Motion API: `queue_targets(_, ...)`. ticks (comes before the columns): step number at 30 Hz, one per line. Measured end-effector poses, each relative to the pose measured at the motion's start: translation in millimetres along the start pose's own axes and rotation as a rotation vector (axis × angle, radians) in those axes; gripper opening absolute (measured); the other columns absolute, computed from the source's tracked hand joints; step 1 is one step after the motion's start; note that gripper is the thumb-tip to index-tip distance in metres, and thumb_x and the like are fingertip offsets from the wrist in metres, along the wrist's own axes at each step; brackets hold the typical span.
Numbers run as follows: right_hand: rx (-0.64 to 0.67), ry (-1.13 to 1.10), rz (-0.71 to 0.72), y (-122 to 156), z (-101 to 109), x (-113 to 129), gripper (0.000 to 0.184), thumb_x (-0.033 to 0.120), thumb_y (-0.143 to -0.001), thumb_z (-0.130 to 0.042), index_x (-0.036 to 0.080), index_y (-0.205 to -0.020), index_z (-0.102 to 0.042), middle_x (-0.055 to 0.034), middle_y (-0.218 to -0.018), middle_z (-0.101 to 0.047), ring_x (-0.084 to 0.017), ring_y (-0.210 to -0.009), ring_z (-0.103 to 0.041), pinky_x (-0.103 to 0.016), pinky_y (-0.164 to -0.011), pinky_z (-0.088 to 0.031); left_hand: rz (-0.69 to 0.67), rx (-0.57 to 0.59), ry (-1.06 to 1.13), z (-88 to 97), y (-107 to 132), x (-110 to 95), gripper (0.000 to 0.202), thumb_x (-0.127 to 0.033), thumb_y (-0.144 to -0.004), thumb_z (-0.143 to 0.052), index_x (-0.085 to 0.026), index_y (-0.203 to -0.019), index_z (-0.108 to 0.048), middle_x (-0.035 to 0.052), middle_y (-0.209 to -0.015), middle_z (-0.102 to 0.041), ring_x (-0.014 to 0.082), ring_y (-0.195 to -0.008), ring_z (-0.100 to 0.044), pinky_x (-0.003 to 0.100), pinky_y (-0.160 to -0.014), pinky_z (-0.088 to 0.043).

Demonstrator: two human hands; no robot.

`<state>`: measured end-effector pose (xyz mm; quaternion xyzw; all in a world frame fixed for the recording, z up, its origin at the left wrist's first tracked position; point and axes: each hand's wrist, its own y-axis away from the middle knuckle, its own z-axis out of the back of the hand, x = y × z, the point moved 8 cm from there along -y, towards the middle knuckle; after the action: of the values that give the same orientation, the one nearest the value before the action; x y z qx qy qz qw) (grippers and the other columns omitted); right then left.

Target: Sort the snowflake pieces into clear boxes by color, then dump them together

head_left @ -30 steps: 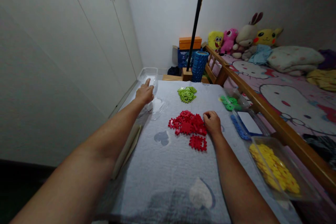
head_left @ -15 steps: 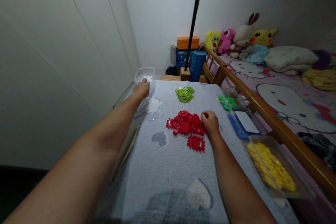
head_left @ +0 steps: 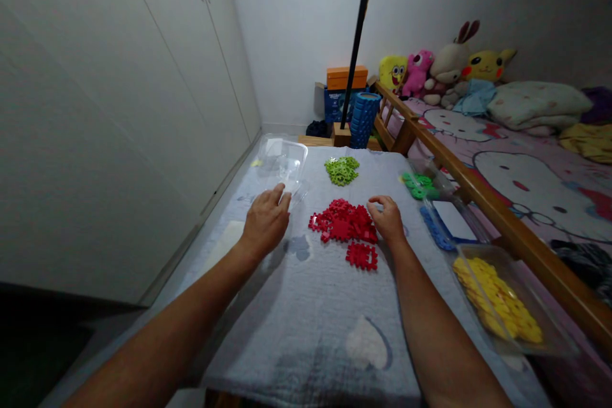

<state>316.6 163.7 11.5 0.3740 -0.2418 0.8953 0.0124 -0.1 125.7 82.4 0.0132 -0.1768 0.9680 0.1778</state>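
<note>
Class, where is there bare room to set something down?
Widest: the grey-blue heart-print cloth between its near edge and the flat red toothed plastic rectangle. A narrow strip separates the red plastic heap from the lime-green plastic heap. Crowded: the right edge, lined with clear plastic boxes.

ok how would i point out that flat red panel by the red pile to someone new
On the blue-grey heart-print cloth, find the heap of red notched plastic pieces beside the right hand. At the heap's edge nearest the camera lies the red toothed panel: flat, roughly rectangular, and outside the jumble.
</note>
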Motion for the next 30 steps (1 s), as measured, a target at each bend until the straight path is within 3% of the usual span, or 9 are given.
queue_targets(2, 0.104, 0.092, 0.122, 5.1, -8.4, 35.4, 0.023, 0.036, -0.088, -0.060, 0.023, -0.099, -0.075, -0.0110, -0.113, -0.072, -0.028, -0.112, -0.059, -0.047, -0.106, -0.040, -0.015, 0.015, 0.017, -2.4, 25.1, -12.5, 0.041, -0.016, -0.089, -0.061, -0.015, -0.130, -0.064, 0.0202, -0.154, -0.054, 0.0348, -0.127, -0.060, 0.049, -0.109, -0.049)
queue_targets(6, 0.453, 0.290, 0.345, 27.6, -48.7, 104.7, 0.037, 0.049, -0.090, -0.066, 0.027, -0.118, -0.076, -0.0129, -0.138, -0.063, -0.034, -0.132, -0.048, -0.060, -0.117, -0.023, 0.011, 0.020, 0.057, -8.0, 60.5, -23.4, 0.041, -0.015, -0.087, -0.062, -0.018, -0.128, -0.066, 0.0208, -0.149, -0.059, 0.0357, -0.125, -0.062, 0.052, -0.107, -0.051)
queue_targets(10, 0.672, 0.477, 0.411, 39.9, -84.5, 135.8, 0.059, 0.060, -0.086, -0.070, 0.028, -0.136, -0.069, -0.0170, -0.152, -0.053, -0.043, -0.141, -0.040, -0.069, -0.116, -0.020, 0.024, -0.007, 0.029, -7.3, 77.9, -29.0, 0.039, -0.016, -0.088, -0.061, -0.016, -0.126, -0.066, 0.0209, -0.147, -0.060, 0.0353, -0.120, -0.064, 0.051, -0.106, -0.052)
queue_targets(14, 0.768, 0.572, 0.440, 39.8, -102.9, 142.7, 0.059, 0.060, -0.085, -0.071, 0.026, -0.133, -0.070, -0.0189, -0.147, -0.056, -0.045, -0.137, -0.045, -0.071, -0.114, -0.023, -0.007, -0.022, 0.005, -5.3, 84.5, -38.7, 0.036, -0.018, -0.089, -0.060, -0.016, -0.124, -0.068, 0.0200, -0.145, -0.063, 0.0346, -0.117, -0.065, 0.050, -0.103, -0.053)
queue_targets(18, 0.761, 0.597, 0.436, 40.3, -103.8, 135.8, 0.052, 0.055, -0.089, -0.067, 0.023, -0.130, -0.069, -0.0187, -0.133, -0.064, -0.040, -0.127, -0.054, -0.062, -0.111, -0.033, -0.010, -0.023, 0.021, -6.6, 86.9, -47.9, 0.034, -0.017, -0.089, -0.060, -0.019, -0.122, -0.069, 0.0183, -0.146, -0.063, 0.0344, -0.116, -0.065, 0.052, -0.102, -0.054)
queue_targets(23, 0.713, 0.575, 0.446, 45.6, -87.9, 119.9, 0.047, 0.052, -0.090, -0.067, 0.022, -0.126, -0.070, -0.0174, -0.130, -0.067, -0.036, -0.125, -0.055, -0.054, -0.111, -0.034, -0.030, -0.035, 0.070, -10.2, 91.6, -62.7, 0.039, -0.016, -0.091, -0.058, -0.021, -0.128, -0.068, 0.0184, -0.148, -0.061, 0.0346, -0.118, -0.065, 0.054, -0.104, -0.053)
queue_targets(30, 0.698, 0.545, 0.451, 55.8, -58.5, 104.6, 0.038, 0.047, -0.091, -0.069, 0.021, -0.119, -0.074, -0.0151, -0.125, -0.069, -0.033, -0.123, -0.058, -0.048, -0.108, -0.035, -0.079, -0.035, 0.075, -15.1, 95.5, -87.8, 0.039, -0.015, -0.093, -0.056, -0.017, -0.130, -0.068, 0.0185, -0.147, -0.062, 0.0328, -0.114, -0.066, 0.049, -0.101, -0.055)
